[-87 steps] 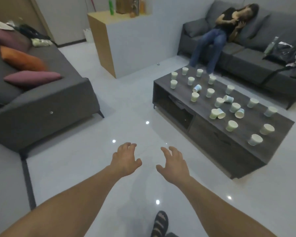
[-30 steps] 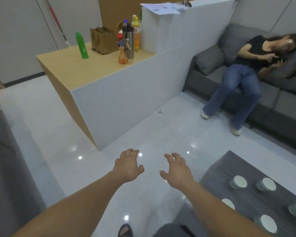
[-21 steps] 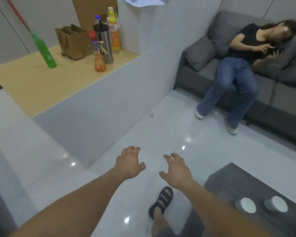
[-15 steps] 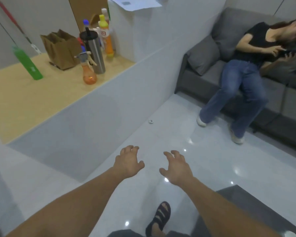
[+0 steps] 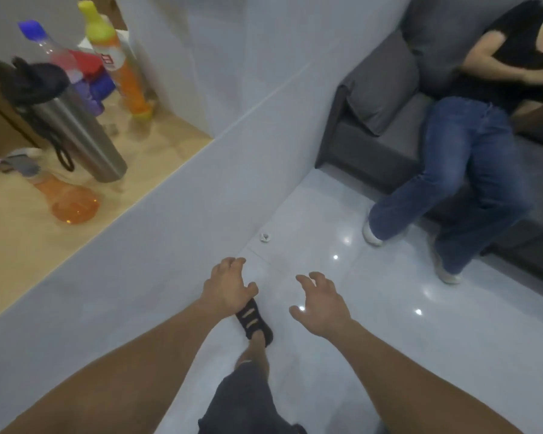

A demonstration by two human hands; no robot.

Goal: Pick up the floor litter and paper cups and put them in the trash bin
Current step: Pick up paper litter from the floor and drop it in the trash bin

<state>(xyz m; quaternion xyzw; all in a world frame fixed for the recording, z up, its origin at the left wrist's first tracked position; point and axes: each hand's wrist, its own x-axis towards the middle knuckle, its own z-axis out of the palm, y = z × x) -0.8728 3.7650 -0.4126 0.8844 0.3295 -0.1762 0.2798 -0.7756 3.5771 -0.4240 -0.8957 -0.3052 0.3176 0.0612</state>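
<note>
far left counter [image 5: 19, 252] | left hand [image 5: 228, 285] empty, fingers spread, loosely bent | litter scrap [image 5: 265, 236] on floor [image 5: 373, 339] just beyond, near counter base, untouched | right hand [image 5: 322, 305] empty, spread | bin, cups out of view, pickup not started, all apparently left

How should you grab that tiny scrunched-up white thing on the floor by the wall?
Probably best to pinch the crumpled litter across its bunched top, coming down from above on the open-floor side. It is tiny, lies low on the tile, and the white partition stands close on its other side.
</note>
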